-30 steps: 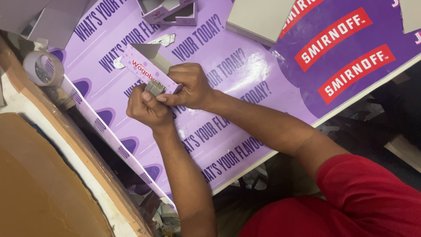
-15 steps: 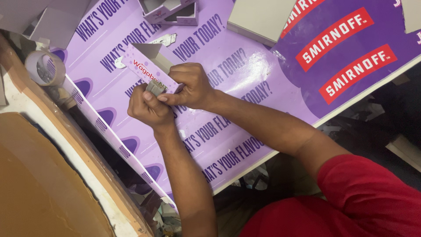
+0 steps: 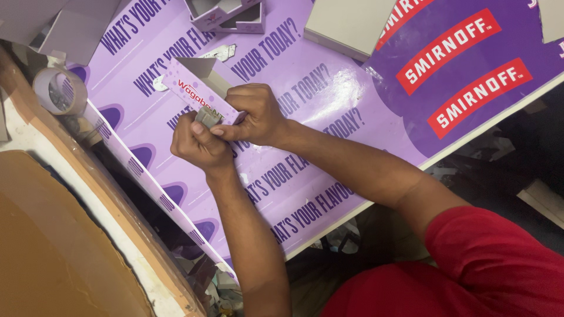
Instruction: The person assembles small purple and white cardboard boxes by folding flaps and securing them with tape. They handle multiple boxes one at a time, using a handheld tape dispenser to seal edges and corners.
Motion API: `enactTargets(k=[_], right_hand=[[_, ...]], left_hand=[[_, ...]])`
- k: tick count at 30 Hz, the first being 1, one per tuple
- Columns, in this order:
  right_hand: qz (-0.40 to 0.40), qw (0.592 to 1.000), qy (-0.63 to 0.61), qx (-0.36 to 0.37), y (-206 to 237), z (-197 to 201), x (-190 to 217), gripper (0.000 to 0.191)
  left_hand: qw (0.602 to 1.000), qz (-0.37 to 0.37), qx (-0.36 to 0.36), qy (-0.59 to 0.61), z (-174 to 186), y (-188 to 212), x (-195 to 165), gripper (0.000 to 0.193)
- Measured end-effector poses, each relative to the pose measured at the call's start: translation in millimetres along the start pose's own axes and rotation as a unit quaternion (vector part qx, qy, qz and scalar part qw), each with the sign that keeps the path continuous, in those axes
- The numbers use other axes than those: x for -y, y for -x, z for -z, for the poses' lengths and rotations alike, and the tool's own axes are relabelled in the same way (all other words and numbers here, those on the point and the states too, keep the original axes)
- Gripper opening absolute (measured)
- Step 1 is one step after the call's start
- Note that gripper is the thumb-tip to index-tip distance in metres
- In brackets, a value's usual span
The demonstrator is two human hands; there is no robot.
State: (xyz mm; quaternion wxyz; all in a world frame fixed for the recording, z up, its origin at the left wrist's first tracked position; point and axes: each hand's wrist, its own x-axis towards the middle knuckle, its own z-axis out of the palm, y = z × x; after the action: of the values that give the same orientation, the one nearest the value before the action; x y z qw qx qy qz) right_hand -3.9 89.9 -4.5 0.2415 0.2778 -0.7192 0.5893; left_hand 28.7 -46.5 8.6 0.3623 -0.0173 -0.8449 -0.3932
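Observation:
Both hands hold a small, long purple cardboard box [image 3: 189, 89] with a grey inside, tilted over a large purple printed board [image 3: 305, 82]. My left hand [image 3: 198, 145] grips the box's near end, its thumb pressed on a folded grey flap [image 3: 207, 116]. My right hand [image 3: 257, 111] closes over the same end from the right, fingers curled on the box's edge. The far end of the box sticks out up and to the left, free of both hands.
A roll of clear tape [image 3: 59, 91] lies at the left by a brown curved surface [image 3: 53, 252]. More small purple boxes [image 3: 229, 13] and a grey board [image 3: 346, 23] lie at the top. A dark purple sheet with red labels [image 3: 470, 111] covers the right.

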Motion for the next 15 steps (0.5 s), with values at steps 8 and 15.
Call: enactTargets(k=[8,15], right_hand=[[-0.002,1.000,-0.007,0.003,-0.4,0.3,-0.3,0.054],[-0.003,1.000,-0.006,0.002,-1.0,1.2,0.5,0.053]], left_hand=[[1.000,-0.002,0.000,0.000,0.0,0.1,0.3,0.077],[1.000,0.004,-0.001,0.004,-0.4,-0.1,-0.2,0.078]])
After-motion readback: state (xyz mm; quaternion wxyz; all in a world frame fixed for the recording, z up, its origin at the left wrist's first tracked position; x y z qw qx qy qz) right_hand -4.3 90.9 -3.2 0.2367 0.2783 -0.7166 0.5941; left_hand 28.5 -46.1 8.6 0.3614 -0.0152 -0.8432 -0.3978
